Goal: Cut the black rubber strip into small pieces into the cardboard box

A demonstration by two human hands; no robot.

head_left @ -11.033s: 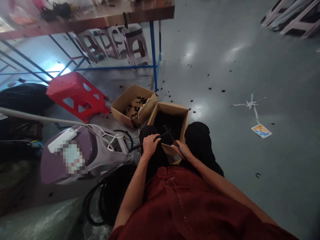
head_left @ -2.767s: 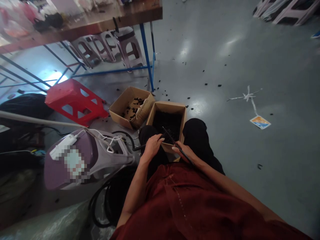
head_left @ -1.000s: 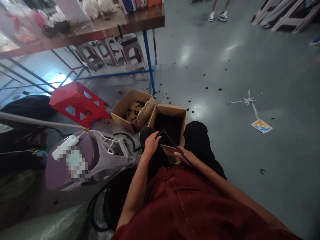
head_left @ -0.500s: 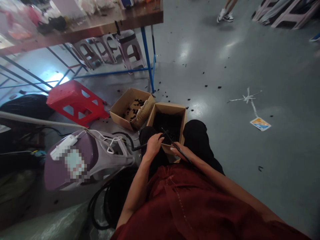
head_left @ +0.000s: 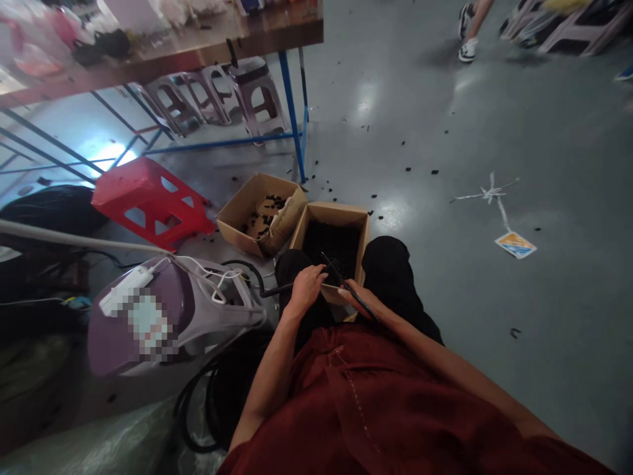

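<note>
My left hand (head_left: 307,287) is closed around a black rubber-like strip (head_left: 277,290), which runs in from the left over my knee. The strip's end shows dark beyond my fingers. In my right hand (head_left: 357,297) is a slim black cutting tool, which looks like scissors (head_left: 332,265), its thin blades pointing up and left close to my left fingertips. Both hands are over the near edge of a cardboard box (head_left: 364,232) between my knees. Dark pieces fill the bottom of that box, too dim to tell apart.
Left of the box is a second carton (head_left: 237,206) with small black pieces. Beyond it lies a tipped red stool (head_left: 148,198). A purple-topped stool (head_left: 173,290) holds a white power strip (head_left: 129,285). Black bits and a tag (head_left: 515,245) lie on the floor. A person's legs (head_left: 479,23) are far right.
My left hand has shifted very slightly to the right, and the blades look more closed together. The person's feet in the background have stepped to the right.
</note>
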